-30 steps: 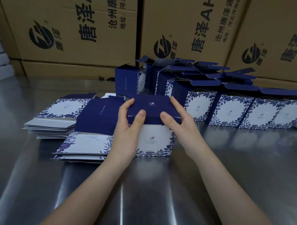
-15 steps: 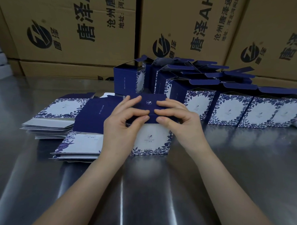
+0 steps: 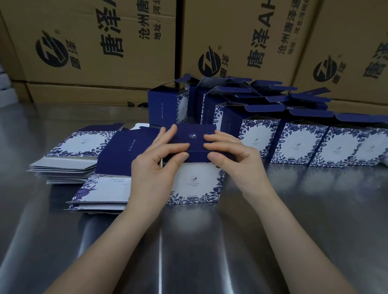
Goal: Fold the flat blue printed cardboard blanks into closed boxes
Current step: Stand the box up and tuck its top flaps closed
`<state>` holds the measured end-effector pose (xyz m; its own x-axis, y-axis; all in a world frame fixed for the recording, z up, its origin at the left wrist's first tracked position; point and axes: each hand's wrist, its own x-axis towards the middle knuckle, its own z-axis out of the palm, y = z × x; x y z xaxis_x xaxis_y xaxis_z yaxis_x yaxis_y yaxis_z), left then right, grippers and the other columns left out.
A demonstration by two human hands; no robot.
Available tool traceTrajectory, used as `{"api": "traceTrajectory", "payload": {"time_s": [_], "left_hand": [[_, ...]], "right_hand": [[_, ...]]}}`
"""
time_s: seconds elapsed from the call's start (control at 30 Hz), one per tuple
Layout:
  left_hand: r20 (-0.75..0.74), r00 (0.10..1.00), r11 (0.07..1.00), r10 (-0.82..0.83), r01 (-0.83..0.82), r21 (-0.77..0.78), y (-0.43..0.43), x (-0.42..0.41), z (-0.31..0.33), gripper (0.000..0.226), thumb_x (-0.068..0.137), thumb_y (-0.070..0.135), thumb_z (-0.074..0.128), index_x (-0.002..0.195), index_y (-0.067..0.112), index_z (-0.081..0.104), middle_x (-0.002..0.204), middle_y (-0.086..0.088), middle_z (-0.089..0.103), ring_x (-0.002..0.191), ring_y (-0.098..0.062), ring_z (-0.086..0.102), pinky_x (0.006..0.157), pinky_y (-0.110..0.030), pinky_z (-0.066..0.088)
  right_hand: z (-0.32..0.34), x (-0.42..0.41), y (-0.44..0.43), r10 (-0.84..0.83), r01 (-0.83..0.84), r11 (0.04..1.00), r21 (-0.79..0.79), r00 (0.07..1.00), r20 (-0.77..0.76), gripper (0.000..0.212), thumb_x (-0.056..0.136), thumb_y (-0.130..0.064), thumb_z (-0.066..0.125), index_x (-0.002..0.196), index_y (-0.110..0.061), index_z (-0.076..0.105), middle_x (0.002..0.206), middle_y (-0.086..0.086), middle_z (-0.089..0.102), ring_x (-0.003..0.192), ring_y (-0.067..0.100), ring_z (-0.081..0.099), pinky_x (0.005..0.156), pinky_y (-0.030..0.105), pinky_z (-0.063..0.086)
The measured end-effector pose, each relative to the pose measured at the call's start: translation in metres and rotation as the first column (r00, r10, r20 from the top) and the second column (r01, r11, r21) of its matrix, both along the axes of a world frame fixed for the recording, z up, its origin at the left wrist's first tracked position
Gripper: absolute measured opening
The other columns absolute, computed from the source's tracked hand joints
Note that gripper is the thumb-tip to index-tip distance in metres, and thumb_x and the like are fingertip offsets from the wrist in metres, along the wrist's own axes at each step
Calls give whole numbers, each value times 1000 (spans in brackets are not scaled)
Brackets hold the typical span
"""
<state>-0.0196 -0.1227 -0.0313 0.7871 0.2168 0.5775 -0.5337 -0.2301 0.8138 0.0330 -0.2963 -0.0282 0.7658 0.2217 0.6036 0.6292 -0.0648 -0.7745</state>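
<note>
A blue and white printed box stands on the steel table in front of me, its dark blue lid flap folded down over the top. My left hand grips the flap's left part, fingers on top and thumb at its front edge. On the right part my right hand pinches the flap the same way. Two piles of flat blanks lie to the left, one partly under the box.
Several folded boxes with open top flaps stand in rows behind and to the right. Large brown shipping cartons wall off the back of the table. Bare steel surface stretches toward me under my forearms.
My fingers have come over the top of the lid flap from its sides and now press it down. The box itself has stayed in place.
</note>
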Motion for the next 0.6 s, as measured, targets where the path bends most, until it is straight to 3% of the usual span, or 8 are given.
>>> {"api": "traceTrajectory", "payload": {"time_s": [0.1, 0.2, 0.47, 0.6], "left_hand": [[-22, 1000, 999, -2, 1, -32, 1, 1, 0, 33, 88, 3, 69, 90, 36, 72, 130, 22, 56, 135, 7, 41, 112, -19, 36], [-18, 1000, 1000, 2, -2, -16, 0, 2, 1, 35, 90, 1, 66, 89, 36, 71, 130, 22, 55, 137, 4, 40, 112, -18, 34], [-16, 1000, 1000, -3, 2, -4, 0, 2, 1, 35, 91, 0, 64, 90, 35, 71, 129, 26, 54, 138, 5, 38, 106, -6, 31], [-11, 1000, 1000, 7, -7, -22, -1, 2, -3, 30, 91, 6, 67, 93, 35, 72, 132, 28, 51, 137, 6, 40, 110, -18, 36]], "right_hand": [[1, 1, -1, 2, -2, 1000, 9, 1000, -10, 31, 80, 3, 71, 93, -25, 73, 108, -9, 69, 127, 10, 50, 109, 28, 38], [2, 2, 0, -16, 16, 1000, 16, 1000, 3, 32, 79, 5, 71, 92, -25, 73, 103, -11, 69, 123, 11, 53, 106, 23, 39], [3, -1, 2, -33, 33, 999, 8, 999, 7, 33, 78, 5, 72, 97, -22, 72, 105, -6, 69, 125, 14, 53, 109, 32, 39], [4, -6, 1, -106, 113, 990, -81, 990, 92, 28, 79, -3, 75, 96, -25, 73, 112, -4, 69, 126, 13, 52, 110, 40, 38]]}}
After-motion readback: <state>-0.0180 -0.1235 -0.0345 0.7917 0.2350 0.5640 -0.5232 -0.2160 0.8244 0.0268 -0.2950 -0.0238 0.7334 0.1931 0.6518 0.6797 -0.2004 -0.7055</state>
